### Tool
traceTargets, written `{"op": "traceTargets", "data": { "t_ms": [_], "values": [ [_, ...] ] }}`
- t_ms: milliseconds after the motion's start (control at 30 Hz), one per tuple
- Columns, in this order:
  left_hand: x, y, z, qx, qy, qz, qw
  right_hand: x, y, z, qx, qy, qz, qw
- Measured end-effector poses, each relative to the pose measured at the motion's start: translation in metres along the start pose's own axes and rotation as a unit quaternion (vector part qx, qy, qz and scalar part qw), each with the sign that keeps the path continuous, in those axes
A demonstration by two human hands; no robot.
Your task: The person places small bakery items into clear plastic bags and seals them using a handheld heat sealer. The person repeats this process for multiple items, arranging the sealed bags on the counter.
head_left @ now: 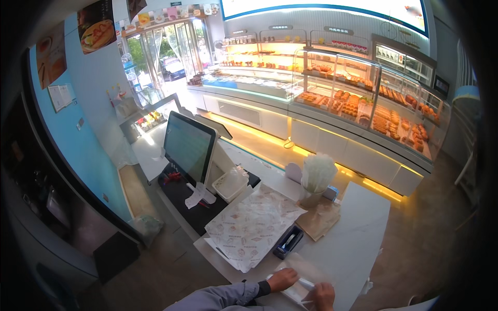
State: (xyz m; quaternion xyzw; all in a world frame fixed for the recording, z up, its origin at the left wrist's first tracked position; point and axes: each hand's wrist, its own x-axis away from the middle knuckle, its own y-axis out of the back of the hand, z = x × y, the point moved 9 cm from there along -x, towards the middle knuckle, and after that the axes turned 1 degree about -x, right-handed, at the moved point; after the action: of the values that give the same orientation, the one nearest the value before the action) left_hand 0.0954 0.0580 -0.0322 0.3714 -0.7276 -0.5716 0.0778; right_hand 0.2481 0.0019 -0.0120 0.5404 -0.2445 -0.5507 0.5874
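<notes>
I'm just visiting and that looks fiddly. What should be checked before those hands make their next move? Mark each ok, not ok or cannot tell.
1. Left hand at the white item: ok, it is on it.
2. Right hand at the item's other side: ok.
3. Firm grip by both hands: cannot tell; the fingers' undersides are hidden.
4. Tape dispenser apart from the hands: ok, just beyond the left one.
5. Paper sheets smooth: not ok, they look wrinkled.
6. Brown bag away from the hands: ok.
</notes>
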Motion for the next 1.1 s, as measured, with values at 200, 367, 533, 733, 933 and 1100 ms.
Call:
{"op": "traceTargets", "data": {
  "t_ms": [200, 367, 533, 733, 933, 1100],
  "values": [
    [-0.013, 0.006, 0.009, 0.036, 0.033, -0.031, 0.998, -0.004, 0.0, -0.025, -0.017, -0.035, -0.078, 0.996],
    [-0.019, 0.006, 0.022, 0.068, 0.065, -0.035, 0.995, -0.007, -0.003, -0.038, -0.064, -0.091, -0.074, 0.991],
    [-0.022, 0.011, 0.024, 0.063, 0.075, -0.057, 0.994, -0.017, 0.012, -0.033, -0.051, -0.09, -0.098, 0.99],
    [-0.029, 0.008, 0.01, 0.011, -0.009, -0.03, 0.999, -0.029, 0.016, -0.006, 0.008, -0.018, -0.091, 0.996],
    [-0.014, -0.009, -0.002, 0.001, -0.058, -0.021, 0.998, -0.025, 0.003, 0.002, 0.0, 0.022, -0.1, 0.995],
    [-0.021, -0.015, 0.001, -0.041, -0.052, 0.03, 0.997, -0.027, -0.003, -0.006, 0.009, 0.012, -0.093, 0.996]
  ]
}}
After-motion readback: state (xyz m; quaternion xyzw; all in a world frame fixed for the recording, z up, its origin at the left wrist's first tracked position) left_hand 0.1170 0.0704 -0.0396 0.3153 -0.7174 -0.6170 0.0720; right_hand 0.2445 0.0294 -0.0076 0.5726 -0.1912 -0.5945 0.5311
